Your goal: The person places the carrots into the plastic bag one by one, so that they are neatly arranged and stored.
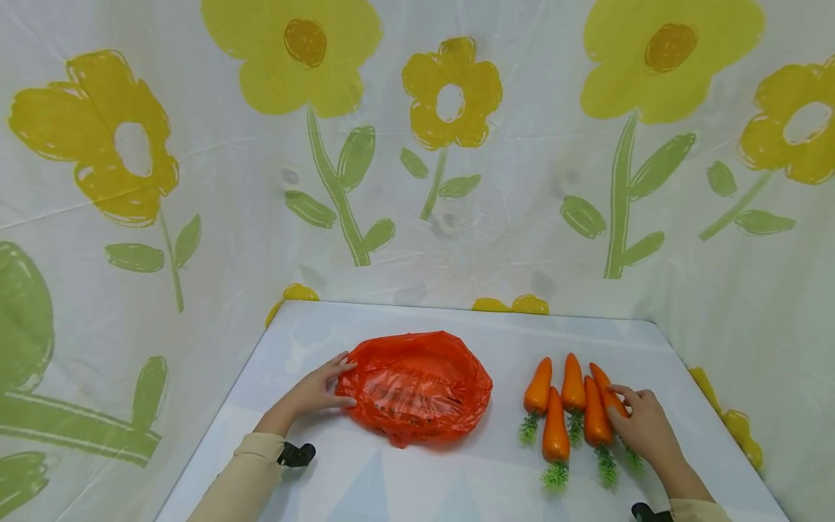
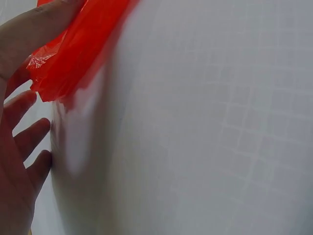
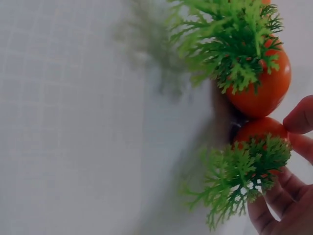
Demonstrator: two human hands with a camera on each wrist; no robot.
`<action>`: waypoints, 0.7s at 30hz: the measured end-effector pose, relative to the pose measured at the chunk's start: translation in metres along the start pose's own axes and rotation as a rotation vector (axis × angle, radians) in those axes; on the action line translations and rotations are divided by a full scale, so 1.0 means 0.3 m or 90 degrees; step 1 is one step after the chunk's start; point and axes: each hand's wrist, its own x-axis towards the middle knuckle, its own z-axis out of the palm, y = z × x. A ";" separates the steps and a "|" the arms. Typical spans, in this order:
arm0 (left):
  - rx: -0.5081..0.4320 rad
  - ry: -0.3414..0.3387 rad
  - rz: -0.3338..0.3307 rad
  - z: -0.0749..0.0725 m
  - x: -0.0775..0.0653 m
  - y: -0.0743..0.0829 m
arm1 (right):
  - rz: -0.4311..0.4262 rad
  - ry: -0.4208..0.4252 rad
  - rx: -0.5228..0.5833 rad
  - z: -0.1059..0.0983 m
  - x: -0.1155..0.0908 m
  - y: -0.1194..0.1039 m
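Note:
A crinkled, see-through red plastic bag [image 1: 417, 388] lies on the table left of the middle. At its left edge my left hand [image 1: 321, 386] holds it, thumb in front and fingers behind; the left wrist view shows the thumb against the red film [image 2: 78, 54] and other fingers off it. Several orange toy carrots with green leafy tops lie to the right, points away from me. My right hand [image 1: 642, 428] grips the rightmost carrot [image 1: 609, 391] by its thick end. In the right wrist view, fingers touch that carrot [image 3: 259, 128], beside another carrot [image 3: 264, 93].
The pale table [image 1: 509, 482] has a faint triangle pattern. Behind and beside it hangs a white cloth [image 1: 509, 239] with yellow flowers. Left of the gripped one lie other carrots, the leftmost carrot [image 1: 538, 388] nearest the bag.

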 end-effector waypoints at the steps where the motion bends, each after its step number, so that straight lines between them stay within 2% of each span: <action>1: -0.002 0.001 0.003 0.002 0.000 -0.001 | 0.006 -0.006 0.004 0.001 0.001 0.004; 6: -0.006 0.006 0.010 0.007 0.003 -0.008 | 0.021 -0.023 0.014 0.006 0.007 0.019; 15: -0.014 -0.013 0.015 0.021 0.012 -0.021 | 0.018 -0.052 0.032 -0.001 -0.001 0.023; 21: 0.013 -0.012 0.017 0.028 0.008 -0.023 | 0.018 -0.057 0.037 0.001 -0.002 0.025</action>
